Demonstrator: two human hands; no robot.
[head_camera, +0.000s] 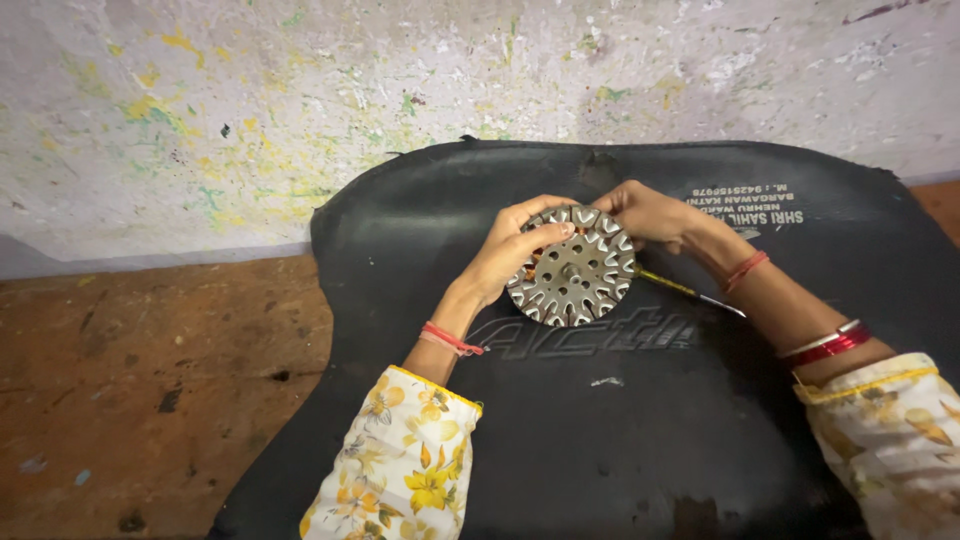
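A round metal stator core (573, 268) with slotted teeth and copper winding at its rim is tilted up over a black rubber mat (600, 430). My left hand (510, 250) grips its upper left edge, fingers curled over the rim. At the core's upper right edge my right hand (655, 213) holds on with fingertips at the slots. A thin tool with a yellow handle (690, 291) lies under my right wrist, partly hidden by the core.
The mat lies on a reddish-brown floor (140, 380) and leans against a paint-flecked white wall (300, 100). Red threads and bangles are on both wrists; floral sleeves cover my forearms.
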